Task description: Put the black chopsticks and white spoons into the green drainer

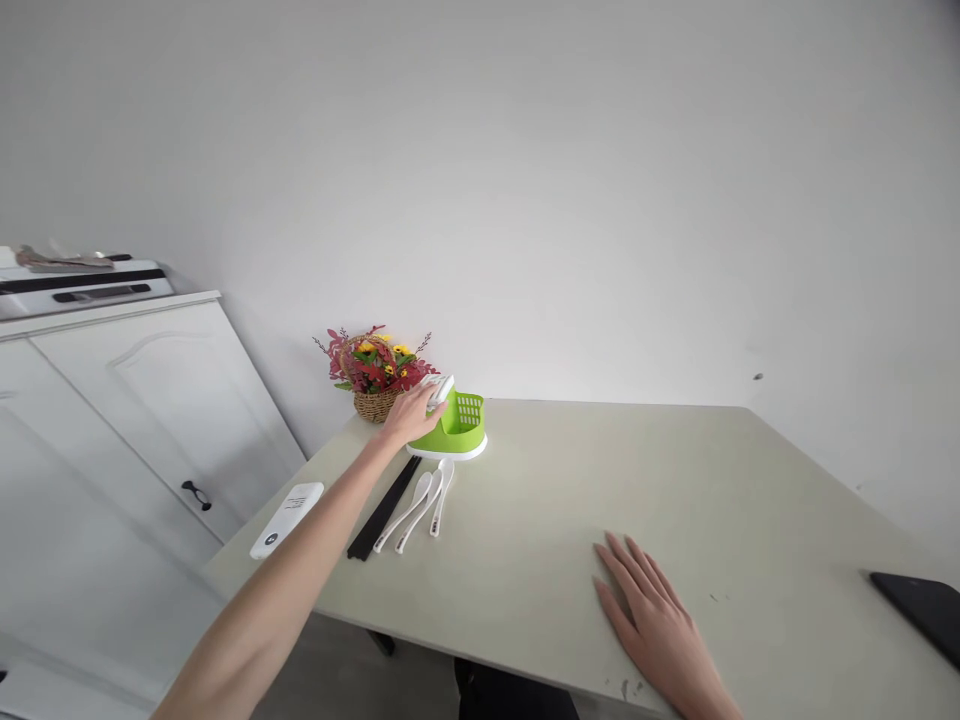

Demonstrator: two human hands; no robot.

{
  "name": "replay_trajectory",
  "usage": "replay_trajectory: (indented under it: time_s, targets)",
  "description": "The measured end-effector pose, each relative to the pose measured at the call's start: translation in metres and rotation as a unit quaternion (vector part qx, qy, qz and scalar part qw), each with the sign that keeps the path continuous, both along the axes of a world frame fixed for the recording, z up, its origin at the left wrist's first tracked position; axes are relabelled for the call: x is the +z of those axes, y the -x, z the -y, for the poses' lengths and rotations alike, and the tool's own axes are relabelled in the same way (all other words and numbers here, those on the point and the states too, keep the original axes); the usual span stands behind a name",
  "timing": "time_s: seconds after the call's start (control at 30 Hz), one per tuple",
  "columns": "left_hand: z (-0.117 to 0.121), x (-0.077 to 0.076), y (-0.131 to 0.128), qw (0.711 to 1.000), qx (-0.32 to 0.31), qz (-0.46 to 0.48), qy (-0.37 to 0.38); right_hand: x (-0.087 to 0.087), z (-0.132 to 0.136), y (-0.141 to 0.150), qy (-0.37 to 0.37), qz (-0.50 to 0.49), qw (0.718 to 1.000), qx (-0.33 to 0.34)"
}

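My left hand [409, 415] is closed around a small white box-like thing [439, 388] with faint markings, at the left side of a green utensil holder [450, 432] with a slotted back wall and a white base. My fingers partly cover the white thing; whether it touches the holder I cannot tell. In front of the holder lie black chopsticks [384, 508] and three white spoons [414, 512], side by side. Palm down on the table [547, 480], my right hand [656, 615] rests with its fingers stretched out, holding nothing.
Behind my left hand stands a wicker basket of artificial flowers [375, 375]. A white flat device [287, 518] lies near the table's left edge, and a black phone-like object [922, 605] at the right. White cabinets [150, 430] stand to the left; a wall backs the table.
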State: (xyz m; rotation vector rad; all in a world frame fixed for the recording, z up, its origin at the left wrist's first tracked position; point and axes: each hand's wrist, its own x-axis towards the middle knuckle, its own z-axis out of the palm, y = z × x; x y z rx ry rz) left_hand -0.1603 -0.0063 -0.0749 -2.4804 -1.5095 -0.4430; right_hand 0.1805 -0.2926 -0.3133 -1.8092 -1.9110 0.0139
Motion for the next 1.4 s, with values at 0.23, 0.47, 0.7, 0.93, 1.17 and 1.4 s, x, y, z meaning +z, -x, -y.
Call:
replay_trajectory:
  time_s: [0.23,0.47,0.7,0.93,1.17,1.4]
  targets:
    - [0.108,-0.056,-0.024,0.958,-0.033,0.266,-0.099,-0.008,0.001,-0.001,-0.022,0.018,1.000,-0.006]
    - [0.216,-0.138,-0.014,0.920,-0.047,0.349,0.170,-0.012,-0.001,-0.008,-0.012,0.023,1.000,0.000]
    - [0.221,-0.131,0.064,0.912,0.145,0.384,0.026,-0.015,0.001,-0.009,-0.014,0.016,1.000,0.004]
    - [0.175,-0.142,0.130,0.926,0.213,0.304,-0.071,-0.006,0.004,-0.001,0.034,-0.014,0.999,-0.019]
    - [0.163,-0.160,0.151,0.922,0.222,0.315,0.021,-0.010,0.005,-0.010,0.062,-0.014,0.998,-0.005]
    - [0.165,-0.166,0.151,0.939,0.199,0.280,0.017,-0.014,0.005,-0.011,0.064,-0.005,0.998,-0.004]
